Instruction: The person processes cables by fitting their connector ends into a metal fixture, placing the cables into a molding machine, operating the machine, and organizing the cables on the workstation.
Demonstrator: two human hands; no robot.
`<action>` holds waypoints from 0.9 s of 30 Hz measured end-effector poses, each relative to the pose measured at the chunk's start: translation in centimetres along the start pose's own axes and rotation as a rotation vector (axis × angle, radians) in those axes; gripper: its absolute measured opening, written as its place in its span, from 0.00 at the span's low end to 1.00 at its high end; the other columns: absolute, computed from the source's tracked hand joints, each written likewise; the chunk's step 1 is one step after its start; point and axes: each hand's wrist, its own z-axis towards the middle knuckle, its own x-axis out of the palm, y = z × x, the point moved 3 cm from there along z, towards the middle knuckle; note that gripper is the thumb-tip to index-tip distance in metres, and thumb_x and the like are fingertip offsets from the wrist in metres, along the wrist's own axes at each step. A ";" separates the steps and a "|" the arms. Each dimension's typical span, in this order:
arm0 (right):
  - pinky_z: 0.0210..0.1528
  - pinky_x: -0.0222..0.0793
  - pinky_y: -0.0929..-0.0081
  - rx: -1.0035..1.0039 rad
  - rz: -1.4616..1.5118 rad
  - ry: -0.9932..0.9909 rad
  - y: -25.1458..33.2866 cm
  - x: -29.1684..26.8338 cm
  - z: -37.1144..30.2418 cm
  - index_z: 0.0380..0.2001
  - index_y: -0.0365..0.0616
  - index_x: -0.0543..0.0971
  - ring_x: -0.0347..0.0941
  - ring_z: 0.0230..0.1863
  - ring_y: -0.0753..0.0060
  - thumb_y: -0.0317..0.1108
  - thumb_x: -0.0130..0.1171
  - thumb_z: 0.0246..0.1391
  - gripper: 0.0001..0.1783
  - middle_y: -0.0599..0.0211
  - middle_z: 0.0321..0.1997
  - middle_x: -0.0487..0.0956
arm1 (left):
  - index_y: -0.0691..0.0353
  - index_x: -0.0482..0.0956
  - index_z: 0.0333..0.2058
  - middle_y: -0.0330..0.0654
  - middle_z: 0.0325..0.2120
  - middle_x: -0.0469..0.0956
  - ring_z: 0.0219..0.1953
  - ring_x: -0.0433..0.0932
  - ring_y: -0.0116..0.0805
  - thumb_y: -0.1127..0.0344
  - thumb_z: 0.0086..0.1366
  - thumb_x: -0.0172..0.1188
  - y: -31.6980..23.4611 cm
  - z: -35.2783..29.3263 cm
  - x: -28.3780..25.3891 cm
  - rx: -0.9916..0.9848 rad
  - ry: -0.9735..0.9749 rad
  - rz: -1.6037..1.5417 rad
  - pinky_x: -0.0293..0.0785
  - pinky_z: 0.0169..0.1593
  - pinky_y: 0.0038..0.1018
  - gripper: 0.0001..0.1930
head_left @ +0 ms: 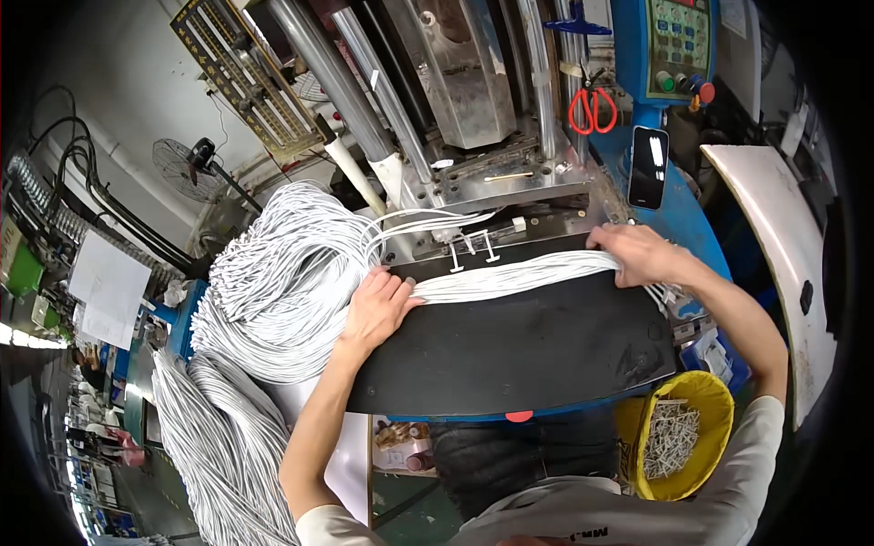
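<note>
A bundle of thin white cables (519,278) stretches across the black mat (510,359) in front of the machine. My left hand (377,308) is closed round the bundle's left end, next to a large heap of coiled white cables (273,273). At the other end, my right hand (640,255) grips the same bundle with its fingers wrapped over it. Loose cable ends poke out beyond that hand. Just behind the bundle lie small white moulded pieces (473,249) at the machine's front edge. A few white cables (437,220) loop from the heap into the machine.
The press machine (464,82) with steel columns rises behind the mat. At right are a blue control box (672,50), a phone (648,168) and red-handled scissors (593,111). A yellow bin (715,437) of white scraps stands near right. More cables (228,446) hang at left.
</note>
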 end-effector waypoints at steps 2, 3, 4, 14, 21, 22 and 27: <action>0.54 0.73 0.54 0.024 -0.011 0.076 0.4 -3.3 -1.5 0.54 0.43 0.75 0.75 0.57 0.45 0.25 0.69 0.35 0.36 0.51 0.54 0.78 | 0.63 0.80 0.36 0.42 0.30 0.77 0.41 0.76 0.44 0.61 0.60 0.70 -0.2 -0.3 0.0 0.030 -0.117 -0.061 0.75 0.57 0.38 0.13; 0.54 0.73 0.54 0.025 -0.012 0.078 0.3 -4.1 -1.4 0.54 0.43 0.75 0.75 0.57 0.45 0.25 0.69 0.35 0.36 0.51 0.54 0.78 | 0.63 0.80 0.36 0.42 0.30 0.77 0.41 0.76 0.44 0.61 0.60 0.70 -0.1 -0.3 0.4 0.030 -0.118 -0.064 0.75 0.57 0.38 0.13; 0.55 0.73 0.54 0.044 -0.078 0.144 0.2 -4.6 -1.5 0.54 0.42 0.76 0.75 0.57 0.45 0.26 0.70 0.37 0.34 0.50 0.53 0.79 | 0.64 0.80 0.37 0.42 0.30 0.77 0.39 0.77 0.43 0.62 0.60 0.70 -0.1 -0.1 0.5 0.034 -0.155 -0.068 0.75 0.56 0.39 0.13; 0.50 0.76 0.50 -0.300 0.198 -0.485 9.5 2.3 10.3 0.45 0.35 0.82 0.80 0.47 0.41 0.37 0.62 0.61 0.16 0.46 0.45 0.83 | 0.67 0.80 0.38 0.44 0.26 0.76 0.30 0.78 0.43 0.79 0.58 0.66 -0.2 -0.2 0.2 -0.001 -0.276 -0.225 0.78 0.59 0.44 0.09; 0.49 0.77 0.54 -0.162 0.334 -0.431 10.8 2.5 11.3 0.41 0.39 0.83 0.81 0.47 0.45 0.37 0.57 0.67 0.12 0.49 0.44 0.84 | 0.69 0.77 0.38 0.45 0.28 0.79 0.28 0.78 0.44 0.82 0.57 0.64 0.4 -0.6 0.6 0.020 -0.302 -0.216 0.79 0.59 0.45 0.10; 0.52 0.77 0.56 -0.219 0.477 -0.478 10.5 0.8 8.8 0.42 0.42 0.84 0.81 0.50 0.46 0.36 0.56 0.69 0.11 0.49 0.46 0.85 | 0.70 0.77 0.38 0.45 0.28 0.79 0.28 0.78 0.44 0.82 0.57 0.64 0.2 -0.3 0.6 0.031 -0.315 -0.214 0.79 0.58 0.45 0.10; 0.60 0.74 0.61 -0.528 0.491 0.337 7.0 -7.6 1.5 0.41 0.41 0.82 0.80 0.57 0.52 0.38 0.60 0.67 0.11 0.58 0.48 0.86 | 0.72 0.77 0.37 0.50 0.32 0.82 0.35 0.83 0.49 0.84 0.57 0.63 0.5 -0.6 0.4 0.008 -0.295 -0.198 0.81 0.55 0.46 0.10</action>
